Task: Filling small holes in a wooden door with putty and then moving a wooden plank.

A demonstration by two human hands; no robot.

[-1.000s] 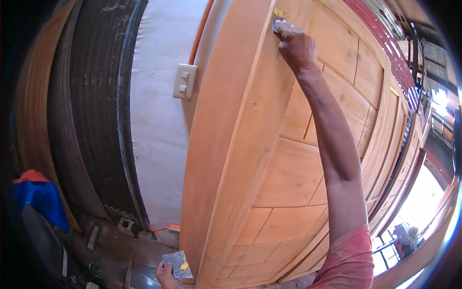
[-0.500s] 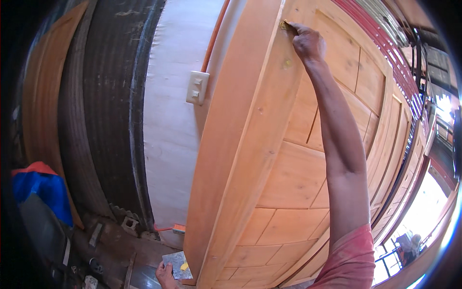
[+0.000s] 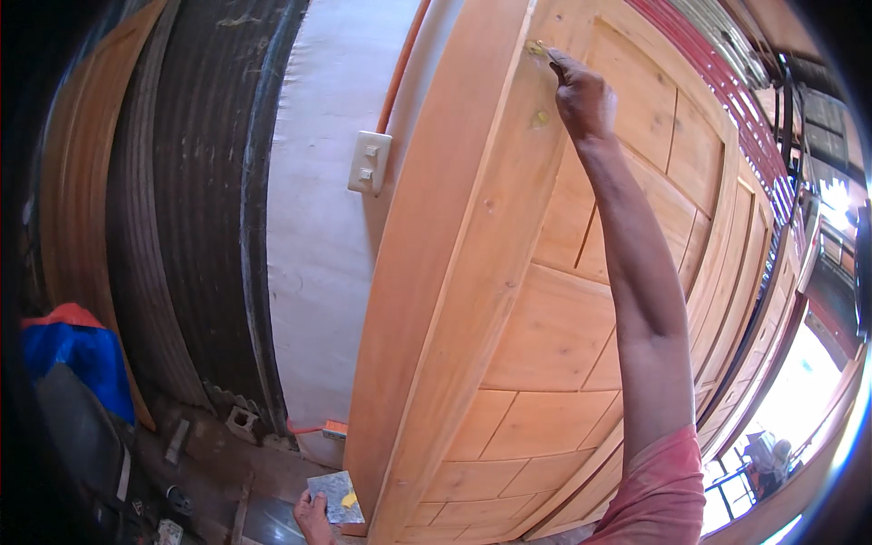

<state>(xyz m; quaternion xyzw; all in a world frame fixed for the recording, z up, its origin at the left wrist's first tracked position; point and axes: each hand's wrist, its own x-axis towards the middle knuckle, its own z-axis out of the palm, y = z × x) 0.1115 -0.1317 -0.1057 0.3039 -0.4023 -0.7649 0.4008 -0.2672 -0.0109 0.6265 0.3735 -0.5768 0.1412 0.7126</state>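
My right arm reaches up along a tall wooden panel door [image 3: 545, 327]. High on its edge board, my right hand [image 3: 586, 100] is closed in a pinch, its fingertips beside a yellowish smear of filler [image 3: 536, 47]. What sits between those fingers is too small and covered to make out. Just below is a second yellow-green filler spot [image 3: 542, 118]. Low down, my left hand [image 3: 312, 516] grips a thin grey metal plate [image 3: 329, 490] that carries a dab of yellow putty [image 3: 349, 500]. The plate is close to the door's bottom edge.
More panel doors [image 3: 740, 227] stand in a row to the right. Behind the near door is a white wall board with a switch plate [image 3: 370, 163] and orange conduit [image 3: 402, 68]. Dark corrugated sheets [image 3: 209, 182], a blue cloth [image 3: 77, 363] and a hollow block [image 3: 242, 422] are at left.
My right hand has shifted slightly down and right, exposing more of the upper filler smear. The left hand keeps its grip on the plate. The view has tilted slightly.
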